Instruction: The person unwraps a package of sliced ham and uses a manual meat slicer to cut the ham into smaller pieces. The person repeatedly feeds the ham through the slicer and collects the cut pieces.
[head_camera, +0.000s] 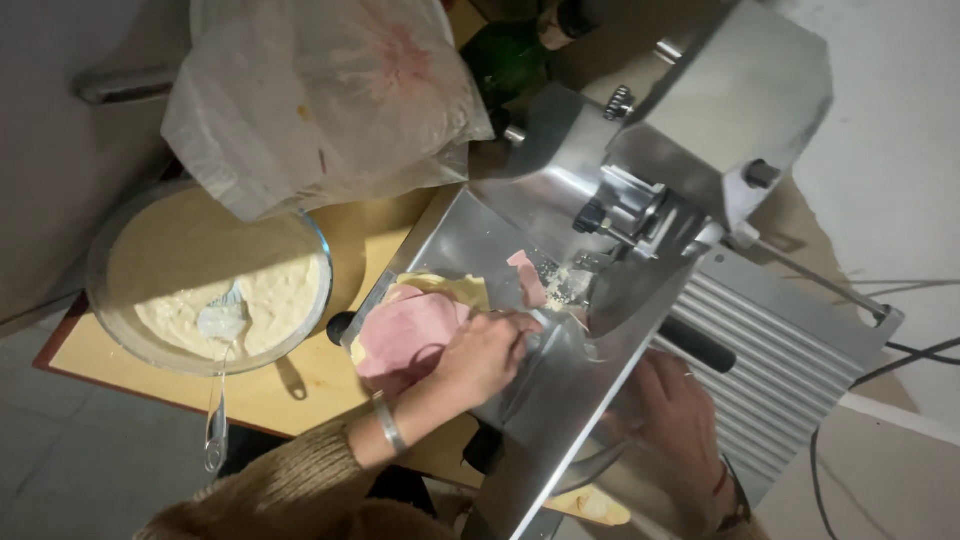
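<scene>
A metal slicing machine stands on a wooden table. On its tray lie pink slices of ham over a pale yellow sheet. My left hand, with a metal bracelet on the wrist, rests on the ham, fingertips on a slice by the blade. Whether it pinches the slice I cannot tell. My right hand presses on the ridged carriage near a black handle. A small pink scrap and crumbs lie by the blade.
A glass bowl of cream-coloured batter with a spoon in it stands at the left of the table. Behind it is a crumpled translucent plastic bag. A green bottle is at the back. Black cables run at the right.
</scene>
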